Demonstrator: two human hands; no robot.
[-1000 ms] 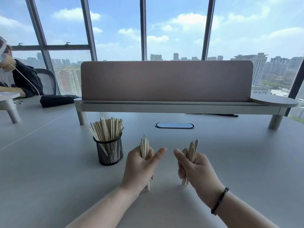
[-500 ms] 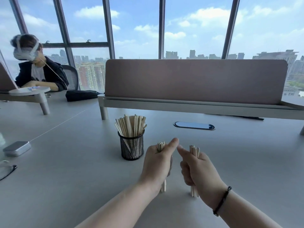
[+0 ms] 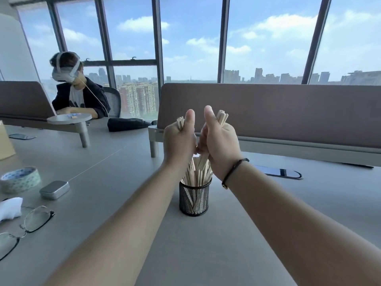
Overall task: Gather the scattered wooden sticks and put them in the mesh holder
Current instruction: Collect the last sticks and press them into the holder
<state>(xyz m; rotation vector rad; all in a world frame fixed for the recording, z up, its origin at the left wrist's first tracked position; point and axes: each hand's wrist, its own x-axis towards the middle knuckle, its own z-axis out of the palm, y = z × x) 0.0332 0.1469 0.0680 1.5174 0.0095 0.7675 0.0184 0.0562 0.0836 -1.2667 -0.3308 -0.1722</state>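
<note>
A black mesh holder [image 3: 194,200] stands on the grey table, packed with several wooden sticks [image 3: 196,176]. Both fists hover side by side right above it. My left hand [image 3: 179,139] grips a bundle of sticks [image 3: 180,122] whose tops poke out beside the raised thumb. My right hand [image 3: 219,142] grips a second bundle [image 3: 222,117], tilted, with its lower ends reaching down among the sticks in the holder. The lower ends of the left bundle are hidden behind my hand.
Left on the table lie glasses [image 3: 26,225], a small metal tin [image 3: 54,189], a tape roll [image 3: 20,179] and a white cloth [image 3: 9,208]. A desk divider [image 3: 288,112] stands behind the holder, a black cable hatch [image 3: 278,172] to its right. A person with a headset [image 3: 79,96] sits far left.
Both hands have lifted their stick bundles off the table and carried them left to just above the holder. The view has swung left too.
</note>
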